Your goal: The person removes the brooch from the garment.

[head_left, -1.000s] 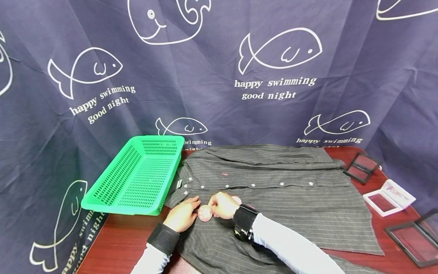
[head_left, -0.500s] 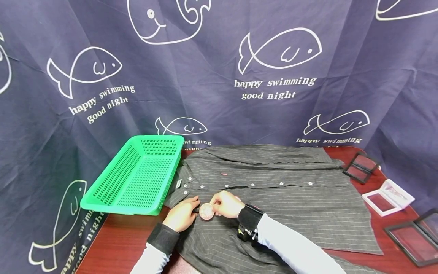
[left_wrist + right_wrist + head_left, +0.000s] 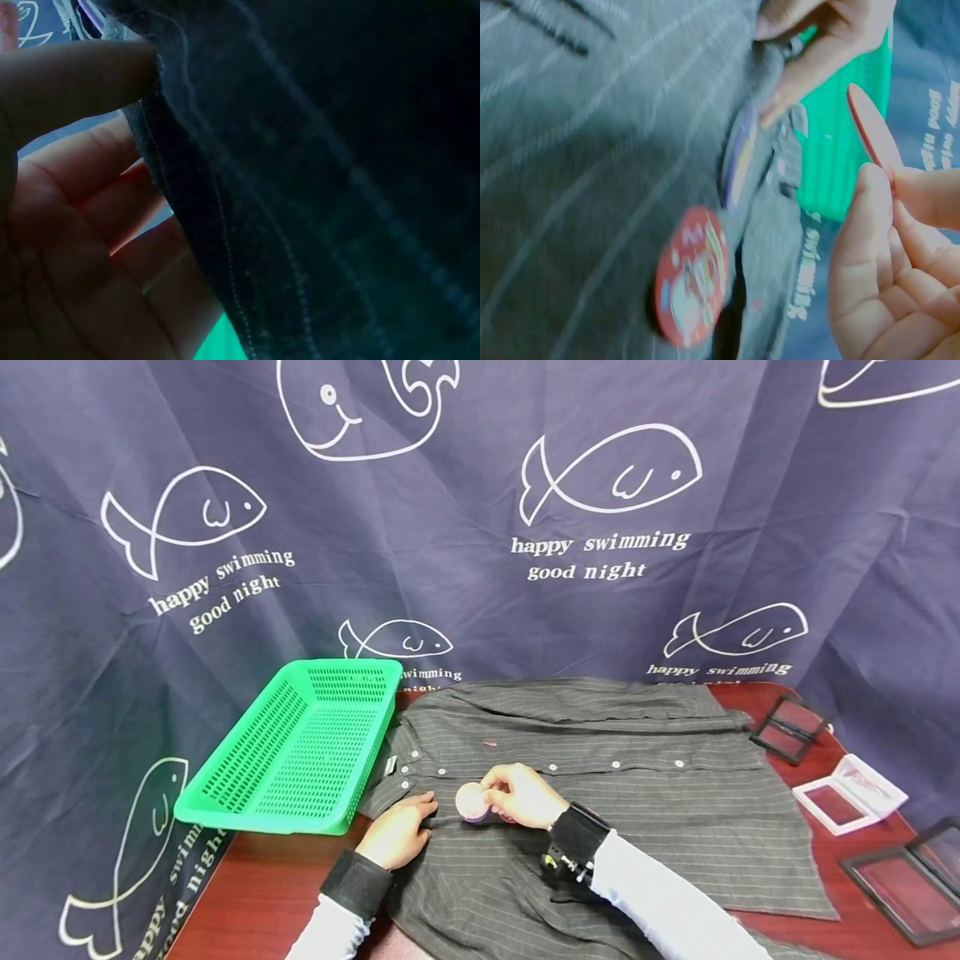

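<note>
A dark grey pinstriped shirt (image 3: 637, 827) is spread over the red-brown table. My left hand (image 3: 396, 833) pinches its fabric near the collar; in the left wrist view the thumb (image 3: 82, 79) lies on one side of the cloth, with fingers behind. Between thumb and forefinger, my right hand (image 3: 528, 797) holds a thin round pinkish disc (image 3: 871, 124), raised off the cloth in the right wrist view. Two round badges lie against the shirt there: a red badge (image 3: 692, 277) with a cartoon print and a purple-edged badge (image 3: 739, 157) close to the left hand's fingers.
A green plastic basket (image 3: 300, 814) stands at the left, beside the collar. Along the right of the table (image 3: 247, 893) lie an open black case (image 3: 780, 745), an open white case (image 3: 862, 817) and another black case (image 3: 870, 897). A printed blue curtain (image 3: 465, 577) hangs behind.
My right hand has moved up and right with the disc, away from my left hand. The left hand stays by the collar.
</note>
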Demonstrator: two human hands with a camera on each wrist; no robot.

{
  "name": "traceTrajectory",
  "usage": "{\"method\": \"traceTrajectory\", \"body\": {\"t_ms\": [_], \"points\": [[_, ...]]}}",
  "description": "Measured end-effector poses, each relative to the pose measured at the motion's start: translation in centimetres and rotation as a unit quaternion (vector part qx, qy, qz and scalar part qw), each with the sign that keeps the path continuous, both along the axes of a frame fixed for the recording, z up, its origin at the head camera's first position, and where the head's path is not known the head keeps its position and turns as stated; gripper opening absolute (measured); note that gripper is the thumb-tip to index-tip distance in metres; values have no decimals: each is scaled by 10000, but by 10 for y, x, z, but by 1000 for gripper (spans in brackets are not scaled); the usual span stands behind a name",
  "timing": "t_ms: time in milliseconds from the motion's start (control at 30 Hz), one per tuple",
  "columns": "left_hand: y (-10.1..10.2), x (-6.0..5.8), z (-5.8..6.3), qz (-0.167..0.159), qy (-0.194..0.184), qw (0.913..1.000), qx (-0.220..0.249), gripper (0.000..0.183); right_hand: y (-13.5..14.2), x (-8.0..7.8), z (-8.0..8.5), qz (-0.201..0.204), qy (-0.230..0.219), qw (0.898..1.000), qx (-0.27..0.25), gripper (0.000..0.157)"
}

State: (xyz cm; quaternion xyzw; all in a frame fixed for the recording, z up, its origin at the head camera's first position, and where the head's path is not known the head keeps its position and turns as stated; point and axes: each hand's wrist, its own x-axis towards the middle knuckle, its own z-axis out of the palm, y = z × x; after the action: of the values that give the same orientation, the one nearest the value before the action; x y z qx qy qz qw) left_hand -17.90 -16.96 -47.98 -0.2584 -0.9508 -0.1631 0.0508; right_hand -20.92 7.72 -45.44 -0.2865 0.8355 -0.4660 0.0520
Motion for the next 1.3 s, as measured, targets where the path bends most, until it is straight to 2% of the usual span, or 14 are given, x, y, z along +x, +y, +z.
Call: {"method": "traceTrajectory", "body": {"t_ms": [167,267,633,767,833,933,1067,1167,1300], "points": [[1,1,1,-97,16,10000,8,38,23,0,1,-308,587,9978,-5,7],[0,1,2,-76,24,10000,-36,38,35,-1,2,-461,656,9966,-196,8],[-1,0,3,-79,-3,10000,-44,38,64,-5,8,-992,172,9909,-895,11],[-1,-1,1,-72,9,10000,-36,38,71,-8,11,-1187,186,9864,-1122,12],[-1,-1,-1,-60,-9,10000,-42,38,75,-10,15,-1259,259,9840,-1232,13],[-2,-2,-2,-50,-29,10000,-60,38,78,-3,34,-1430,330,9810,-1266,14],[-2,-2,-2,-31,-56,9999,-88,38,85,-3,41,-1633,359,9779,-1257,16],[-1,-1,0,-23,-79,10000,-54,38,94,-11,29,-1705,351,9753,-1356,18],[0,-1,1,-23,-66,10000,-7,37,100,-11,25,-1740,328,9725,-1513,20]]}}
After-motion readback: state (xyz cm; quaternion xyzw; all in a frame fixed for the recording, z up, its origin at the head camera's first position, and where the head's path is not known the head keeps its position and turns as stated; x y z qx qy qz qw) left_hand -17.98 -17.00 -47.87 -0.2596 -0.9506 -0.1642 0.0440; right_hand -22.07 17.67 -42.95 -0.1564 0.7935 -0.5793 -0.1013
